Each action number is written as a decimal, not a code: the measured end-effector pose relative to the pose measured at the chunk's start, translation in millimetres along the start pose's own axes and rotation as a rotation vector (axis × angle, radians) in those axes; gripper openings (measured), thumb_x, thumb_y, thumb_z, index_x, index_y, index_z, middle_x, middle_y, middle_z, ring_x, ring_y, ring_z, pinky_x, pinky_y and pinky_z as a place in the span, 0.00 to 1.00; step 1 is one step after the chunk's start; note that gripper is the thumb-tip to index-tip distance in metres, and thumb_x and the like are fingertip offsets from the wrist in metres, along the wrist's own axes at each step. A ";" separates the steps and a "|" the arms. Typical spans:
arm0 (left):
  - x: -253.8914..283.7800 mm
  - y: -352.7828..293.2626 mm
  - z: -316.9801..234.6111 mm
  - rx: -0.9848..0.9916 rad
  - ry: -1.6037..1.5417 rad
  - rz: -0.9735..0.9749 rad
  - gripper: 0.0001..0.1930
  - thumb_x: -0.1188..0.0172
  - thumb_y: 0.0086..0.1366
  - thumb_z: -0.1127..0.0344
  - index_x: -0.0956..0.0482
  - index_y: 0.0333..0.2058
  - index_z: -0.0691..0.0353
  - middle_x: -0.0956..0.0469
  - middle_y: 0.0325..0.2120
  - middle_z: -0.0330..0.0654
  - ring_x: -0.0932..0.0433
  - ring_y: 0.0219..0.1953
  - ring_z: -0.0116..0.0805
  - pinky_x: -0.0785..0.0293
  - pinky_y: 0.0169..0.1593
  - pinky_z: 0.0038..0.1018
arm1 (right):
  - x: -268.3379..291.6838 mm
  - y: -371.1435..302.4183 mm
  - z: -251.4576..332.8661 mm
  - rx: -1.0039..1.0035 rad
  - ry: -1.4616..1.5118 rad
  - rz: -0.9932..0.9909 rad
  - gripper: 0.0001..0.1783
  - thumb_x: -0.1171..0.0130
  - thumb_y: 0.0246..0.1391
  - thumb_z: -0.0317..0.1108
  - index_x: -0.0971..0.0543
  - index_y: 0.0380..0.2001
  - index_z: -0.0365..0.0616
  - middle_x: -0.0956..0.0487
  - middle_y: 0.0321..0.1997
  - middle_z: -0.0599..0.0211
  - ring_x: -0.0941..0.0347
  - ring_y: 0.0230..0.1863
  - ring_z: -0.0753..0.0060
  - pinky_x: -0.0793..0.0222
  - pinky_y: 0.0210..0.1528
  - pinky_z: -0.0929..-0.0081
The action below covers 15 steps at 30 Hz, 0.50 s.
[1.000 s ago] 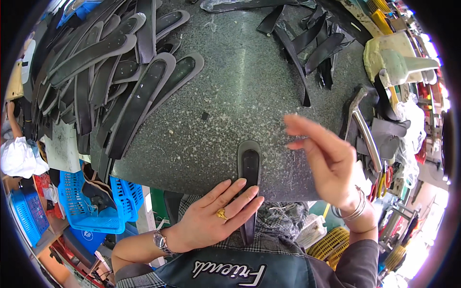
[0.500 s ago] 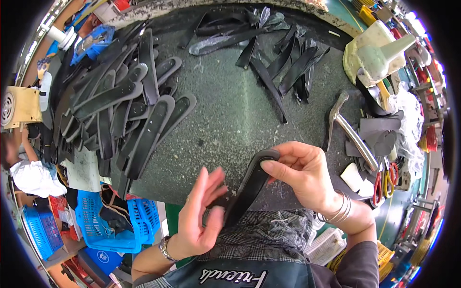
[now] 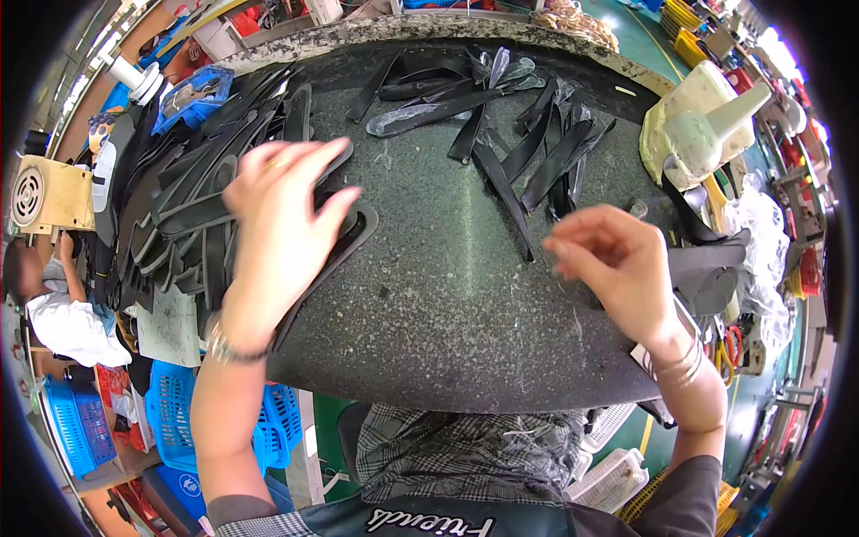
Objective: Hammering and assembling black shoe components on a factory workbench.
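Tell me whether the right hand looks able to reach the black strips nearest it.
Probably yes: the right hand hovers close to the black strips, and nothing visible blocks the way.

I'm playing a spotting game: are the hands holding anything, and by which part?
Nothing shows in the right hand. The left hand is blurred over the round-ended dark strips, so whether it holds one cannot be told.

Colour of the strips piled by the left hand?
The piled strips are black with grey-rimmed rounded ends; best seen in the head view.

Left fingers (image 3: 313, 162) outstretched, right fingers (image 3: 601, 220) curled, wrists (image 3: 245, 328) apart
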<state>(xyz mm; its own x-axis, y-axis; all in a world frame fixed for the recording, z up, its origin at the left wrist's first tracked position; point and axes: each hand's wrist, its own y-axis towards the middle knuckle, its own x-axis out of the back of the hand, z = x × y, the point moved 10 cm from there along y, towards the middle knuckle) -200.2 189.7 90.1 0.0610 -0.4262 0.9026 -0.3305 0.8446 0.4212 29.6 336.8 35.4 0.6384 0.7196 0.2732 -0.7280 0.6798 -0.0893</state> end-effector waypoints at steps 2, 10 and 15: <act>-37.6 31.0 1.0 0.029 0.032 -0.028 0.25 0.33 0.58 0.55 0.23 0.54 0.51 0.19 0.43 0.40 0.31 0.54 0.41 0.43 0.56 0.42 | -0.7 15.5 18.1 0.199 -0.171 -0.023 0.07 0.38 0.55 0.24 0.19 0.38 0.36 0.16 0.32 0.67 0.21 0.34 0.82 0.26 0.37 0.82; -31.4 46.8 1.9 0.078 -0.179 -0.144 0.04 0.32 0.56 0.63 0.17 0.27 0.54 0.21 0.24 0.38 0.26 0.40 0.38 0.42 0.48 0.40 | 14.0 15.3 24.9 0.293 -0.304 -0.043 0.08 0.39 0.54 0.23 0.19 0.38 0.35 0.17 0.33 0.63 0.20 0.35 0.77 0.25 0.40 0.78; -23.0 -50.9 -27.7 0.436 -1.347 0.252 0.07 0.39 0.63 0.79 0.25 0.39 0.68 0.23 0.28 0.38 0.22 0.31 0.24 0.24 0.36 0.21 | 44.3 -32.1 27.2 0.230 -0.851 -0.066 0.18 0.37 0.48 0.24 0.24 0.45 0.36 0.23 0.35 0.57 0.24 0.39 0.55 0.29 0.45 0.66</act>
<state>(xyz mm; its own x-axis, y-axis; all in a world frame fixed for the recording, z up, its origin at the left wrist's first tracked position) -158.8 165.4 50.4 -0.8808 -0.4678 0.0736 -0.4701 0.8824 -0.0170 74.4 343.0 76.4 0.3452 0.2681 0.8994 -0.7868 0.6051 0.1216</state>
